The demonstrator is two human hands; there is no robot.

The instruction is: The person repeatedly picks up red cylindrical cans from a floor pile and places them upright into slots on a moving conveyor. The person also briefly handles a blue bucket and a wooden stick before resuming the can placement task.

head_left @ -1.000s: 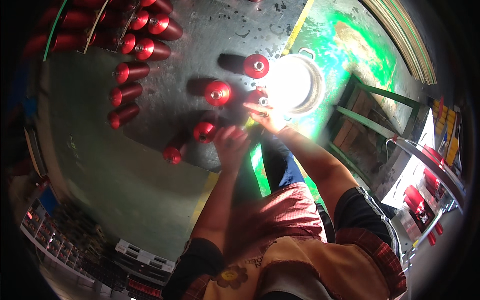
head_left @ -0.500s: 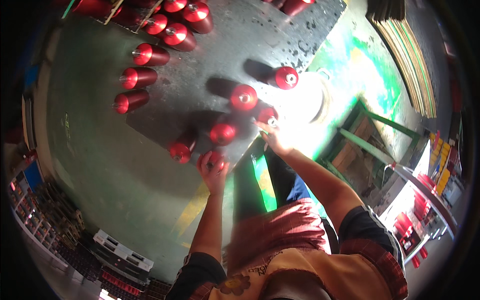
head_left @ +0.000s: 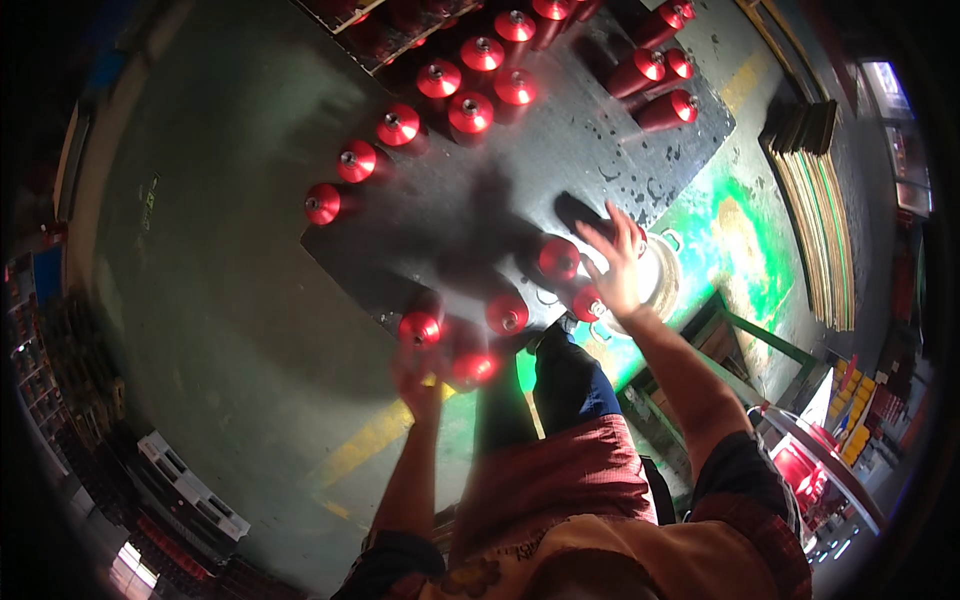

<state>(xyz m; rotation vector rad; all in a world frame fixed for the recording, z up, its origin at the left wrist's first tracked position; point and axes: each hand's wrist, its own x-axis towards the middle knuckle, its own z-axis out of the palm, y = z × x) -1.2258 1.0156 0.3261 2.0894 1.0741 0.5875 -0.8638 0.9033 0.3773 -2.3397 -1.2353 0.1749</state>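
Red metal cylinders with domed tops and short silver necks stand upright near the front edge of a dark tabletop [head_left: 470, 220]. Blurred by motion, my left hand [head_left: 415, 372] is just in front of the leftmost of this group, a red cylinder [head_left: 420, 328]; whether it grips is unclear. My right hand [head_left: 618, 265] is open, fingers spread, reaching across the far-right cylinder [head_left: 641, 240], which it mostly hides. Between my hands stand a front cylinder [head_left: 475, 368], a middle cylinder [head_left: 507, 315], another cylinder [head_left: 558, 258], and one beside my right wrist [head_left: 588, 303].
More red cylinders [head_left: 438, 78] stand in rows at the back left, beside a crate [head_left: 375, 50]. Several others [head_left: 668, 110] sit at the back right. A bright round pan-like object [head_left: 665, 280] and a green frame [head_left: 765, 335] are to the right. Stacked sheets [head_left: 815, 225] stand beyond.
The view has shifted, showing more of the table's far side. My left hand has left the front cylinder for the leftmost one. My right hand has moved from the nearer right cylinder to the far-right one.
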